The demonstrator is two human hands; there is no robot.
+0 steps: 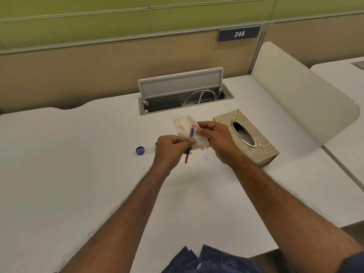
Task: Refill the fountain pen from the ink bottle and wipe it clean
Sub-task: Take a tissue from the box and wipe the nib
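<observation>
My left hand [171, 147] pinches a thin fountain pen [191, 133] near its middle; the pen has a clear ink-filled barrel, a pink tip pointing away from me and a red rear end sticking out below my fingers. My right hand [215, 136] holds a white tissue [184, 125] just behind and beside the pen's upper part. A blue bottle cap [140, 150] lies on the white desk [78, 154] to the left of my left hand. A small dark object peeks out behind my left hand; the ink bottle cannot be made out.
A beige patterned tissue box [262, 142] stands right of my hands. An open cable hatch [183, 91] with a raised lid sits behind them. A cream divider panel [305, 99] rises at the right. Small blue ink marks [206, 159] and a pink piece [202, 148] lie on the desk.
</observation>
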